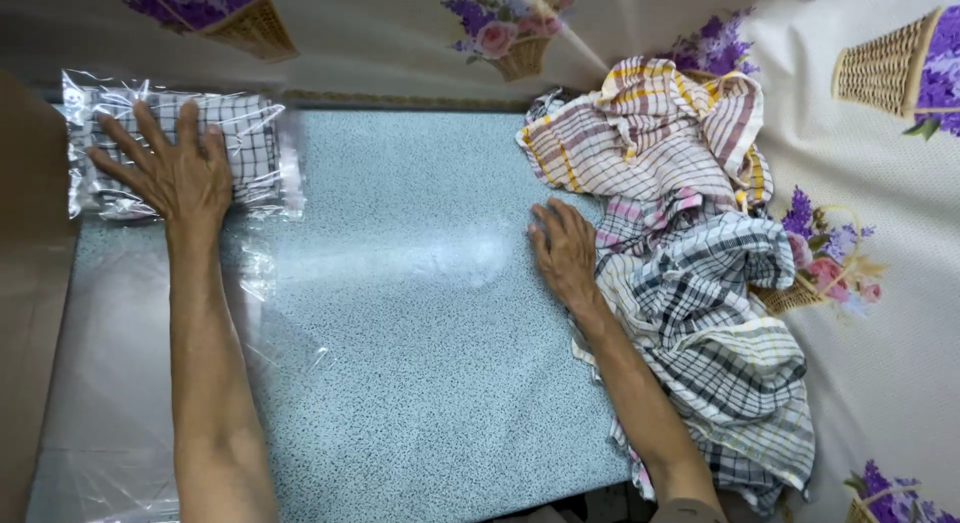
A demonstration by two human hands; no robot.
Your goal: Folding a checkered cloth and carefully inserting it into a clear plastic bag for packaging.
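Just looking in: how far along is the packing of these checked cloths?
One folded checked cloth already sits inside a clear bag, pressed flat by the left hand. The right hand rests at the edge of the loose cloth pile, which remains unfolded and unbagged.

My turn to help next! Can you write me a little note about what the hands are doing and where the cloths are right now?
Left hand: flat, fingers spread, pressing on a folded checked cloth in a clear plastic bag at the board's far left corner.
Right hand: palm down on the speckled board, touching the edge of the loose cloth pile; not gripping anything.
Done: one cloth is folded and bagged.
Left: the pile on the right, a striped cloth on top of black-checked ones, is unfolded and unbagged. More clear plastic lies at the near left.
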